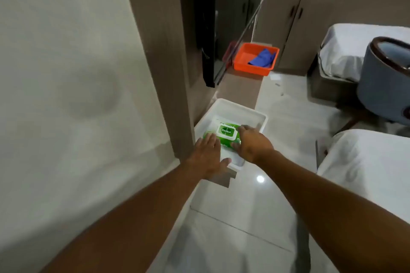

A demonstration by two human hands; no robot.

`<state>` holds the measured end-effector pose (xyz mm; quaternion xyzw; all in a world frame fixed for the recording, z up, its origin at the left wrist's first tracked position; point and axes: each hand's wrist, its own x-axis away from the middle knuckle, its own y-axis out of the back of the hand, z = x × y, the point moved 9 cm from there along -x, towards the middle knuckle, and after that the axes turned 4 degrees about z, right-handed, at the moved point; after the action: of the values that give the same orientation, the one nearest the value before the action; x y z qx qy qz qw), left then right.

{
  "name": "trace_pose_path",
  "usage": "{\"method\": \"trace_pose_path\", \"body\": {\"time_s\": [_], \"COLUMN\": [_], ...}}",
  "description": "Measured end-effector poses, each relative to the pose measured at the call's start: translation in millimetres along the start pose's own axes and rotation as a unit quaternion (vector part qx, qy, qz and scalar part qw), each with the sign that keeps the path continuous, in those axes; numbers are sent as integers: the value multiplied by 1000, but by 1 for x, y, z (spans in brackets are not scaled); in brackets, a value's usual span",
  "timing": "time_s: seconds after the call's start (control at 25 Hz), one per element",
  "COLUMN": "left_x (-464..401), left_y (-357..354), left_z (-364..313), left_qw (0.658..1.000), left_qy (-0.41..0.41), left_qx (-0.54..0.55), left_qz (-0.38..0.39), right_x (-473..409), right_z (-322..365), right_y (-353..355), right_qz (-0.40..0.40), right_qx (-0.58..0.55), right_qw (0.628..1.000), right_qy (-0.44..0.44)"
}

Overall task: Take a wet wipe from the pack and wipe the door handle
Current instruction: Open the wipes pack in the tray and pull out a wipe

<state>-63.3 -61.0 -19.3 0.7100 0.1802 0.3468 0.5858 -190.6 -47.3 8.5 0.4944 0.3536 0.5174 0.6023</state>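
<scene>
A green pack of wet wipes (224, 134) with a white flip lid lies in a white tray (248, 112) on the floor. The lid is shut. My left hand (209, 157) lies flat, fingers spread, on the pack's near left end and the tray's edge. My right hand (251, 143) grips the pack's right side, thumb at the near edge and fingers at the far corner. The dark door (203, 29) stands behind the tray; a small dark handle (205, 53) shows faintly on it.
An orange bin (255, 60) holding blue cloth stands on the floor beyond the tray. A white wall fills the left. Two white beds (366, 173) and a grey round chair (383, 82) are at the right. Cabinets line the back.
</scene>
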Motion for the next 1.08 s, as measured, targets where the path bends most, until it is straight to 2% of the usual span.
{"method": "trace_pose_path", "body": {"time_s": [0.16, 0.4, 0.6, 0.8, 0.88, 1.0, 1.08], "left_x": [-63, -117, -130, -133, -131, -131, -131], "left_y": [-48, -85, -94, -89, -88, -88, -89], "left_z": [12, 27, 29, 31, 32, 31, 32], "left_qw": [995, 986, 977, 976, 974, 975, 975], "left_qy": [27, 54, 92, 94, 91, 82, 82], "left_qx": [38, 9, 72, 105, 111, 81, 70], "left_qz": [94, 157, 178, 165, 172, 188, 192], "right_x": [-67, -130, -142, -142, -150, -166, -175], "right_z": [-23, -26, -30, -18, -30, -58, -71], "right_y": [-52, -90, -96, -97, -78, -38, -36], "right_qz": [76, 100, 63, 73, 28, -96, -88], "right_qx": [2, -6, -5, 62, 2, -84, -121], "right_qw": [997, 994, 995, 989, 997, 992, 988], "right_qy": [-10, 38, 71, 110, 70, -13, -38]}}
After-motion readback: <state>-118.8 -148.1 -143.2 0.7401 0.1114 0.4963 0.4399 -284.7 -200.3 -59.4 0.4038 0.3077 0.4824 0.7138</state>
